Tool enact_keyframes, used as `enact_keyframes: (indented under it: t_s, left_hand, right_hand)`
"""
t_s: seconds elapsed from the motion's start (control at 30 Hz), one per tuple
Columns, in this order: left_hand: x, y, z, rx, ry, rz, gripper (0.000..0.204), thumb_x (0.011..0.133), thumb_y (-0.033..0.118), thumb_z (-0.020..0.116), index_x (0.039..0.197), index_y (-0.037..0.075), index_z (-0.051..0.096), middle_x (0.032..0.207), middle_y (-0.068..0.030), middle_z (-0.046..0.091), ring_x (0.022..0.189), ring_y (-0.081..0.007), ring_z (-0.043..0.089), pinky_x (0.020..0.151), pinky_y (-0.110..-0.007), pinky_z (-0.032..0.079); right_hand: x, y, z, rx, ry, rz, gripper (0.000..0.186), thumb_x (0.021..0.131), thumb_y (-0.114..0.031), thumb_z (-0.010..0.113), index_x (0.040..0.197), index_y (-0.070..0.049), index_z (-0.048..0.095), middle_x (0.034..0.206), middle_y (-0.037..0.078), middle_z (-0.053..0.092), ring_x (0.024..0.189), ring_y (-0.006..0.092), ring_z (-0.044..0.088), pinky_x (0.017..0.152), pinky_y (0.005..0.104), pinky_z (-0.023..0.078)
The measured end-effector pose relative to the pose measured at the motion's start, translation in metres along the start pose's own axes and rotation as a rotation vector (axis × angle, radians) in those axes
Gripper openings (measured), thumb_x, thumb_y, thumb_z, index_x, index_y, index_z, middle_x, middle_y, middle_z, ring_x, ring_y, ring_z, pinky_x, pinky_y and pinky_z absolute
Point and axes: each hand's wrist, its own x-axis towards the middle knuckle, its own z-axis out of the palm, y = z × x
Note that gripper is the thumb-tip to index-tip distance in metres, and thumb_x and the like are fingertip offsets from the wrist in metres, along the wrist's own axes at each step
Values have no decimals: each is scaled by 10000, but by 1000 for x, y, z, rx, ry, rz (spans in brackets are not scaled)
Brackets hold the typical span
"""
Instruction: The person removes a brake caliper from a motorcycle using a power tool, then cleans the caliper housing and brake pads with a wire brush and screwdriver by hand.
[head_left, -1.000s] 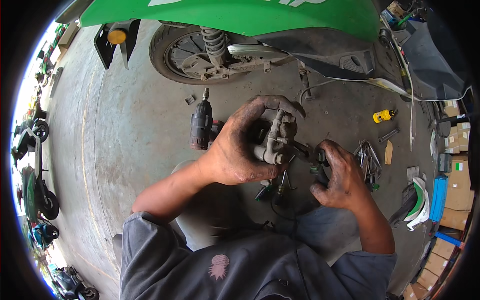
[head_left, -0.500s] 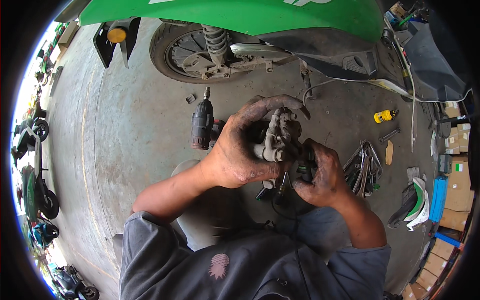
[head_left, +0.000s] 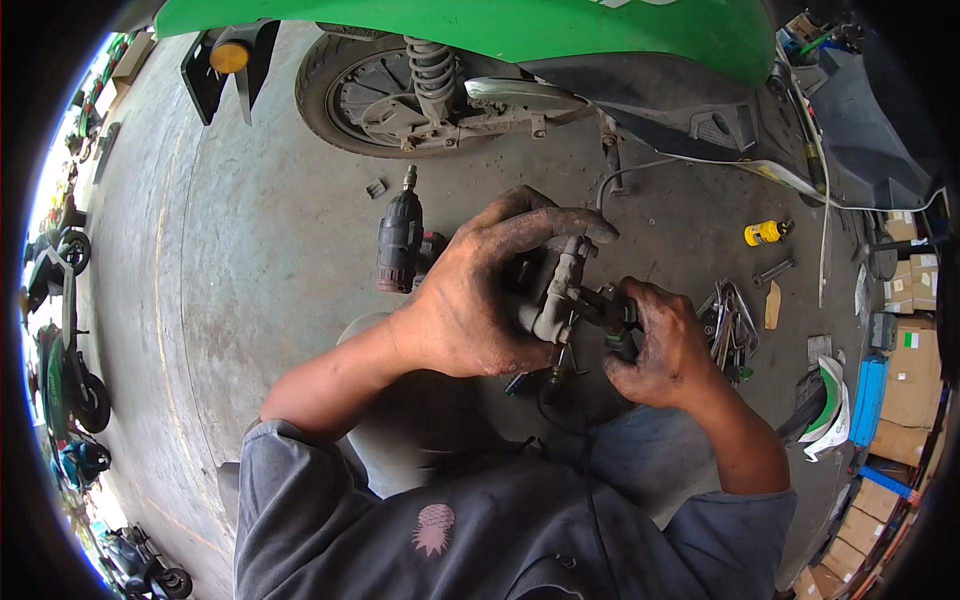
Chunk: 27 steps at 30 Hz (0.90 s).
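My left hand point(head_left: 465, 285) is wrapped round a grimy grey brake caliper point(head_left: 563, 290), its thumb below and fingers arched over the top. Close to the caliper's right side, my right hand point(head_left: 664, 345) grips a dark-handled tool point(head_left: 622, 340) with a greenish band. The tool's working end lies against or very near the caliper; contact is hard to tell. Both hands are blackened with grease. A thin dark hose point(head_left: 603, 190) comes down from the scooter point(head_left: 480, 40) and passes out of sight behind my left fingertips.
A cordless impact driver point(head_left: 400, 240) lies on the concrete floor left of my hands. To the right are a pile of wrenches and pliers point(head_left: 735, 325), a yellow bottle point(head_left: 766, 233), a loose wrench point(head_left: 774, 271) and a green-white panel point(head_left: 828, 410). Cardboard boxes point(head_left: 908, 390) line the far right.
My right hand and its tool have shifted slightly right and away from the caliper. The caliper has turned a little in my left hand, whose fingers reach further over it.
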Motion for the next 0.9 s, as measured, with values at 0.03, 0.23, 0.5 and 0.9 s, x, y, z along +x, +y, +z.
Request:
enact_keyframes:
  t_s: [0.03, 0.23, 0.5, 0.9]
  left_hand:
    - [-1, -1, -1, -17, -4, 5, 674, 502, 59, 713, 1161, 26, 573, 1066, -118, 557, 947, -235, 567, 825, -350, 465]
    - [-7, -5, 11, -112, 66, -75, 704, 496, 37, 722, 1178, 17, 548, 1109, -108, 533, 959, -212, 570, 806, -327, 484]
    - [-8, -5, 15, -192, 84, -151, 711, 514, -33, 725, 1193, 4, 518, 1136, -88, 488, 984, -170, 561, 811, -286, 482]
    - [1, -2, 33, -554, 271, -272, 758, 512, 28, 741, 1224, 23, 479, 1064, -102, 540, 940, -209, 562, 831, -308, 474]
  right_hand:
    - [-1, 2, 8, 25, 10, 0, 423, 553, -132, 705, 915, 8, 537, 743, 175, 575, 667, 358, 588, 650, 419, 465]
    - [2, 12, 30, 167, 97, -35, 318, 547, -110, 662, 821, -15, 532, 685, 142, 569, 634, 354, 578, 640, 403, 458]
    - [7, 22, 40, 195, 140, -67, 265, 558, -110, 635, 785, -41, 517, 648, 111, 555, 589, 317, 570, 594, 382, 450]
    - [20, 11, 50, 428, 271, -158, 196, 619, -77, 627, 783, -28, 531, 623, 94, 540, 534, 214, 555, 533, 346, 438]
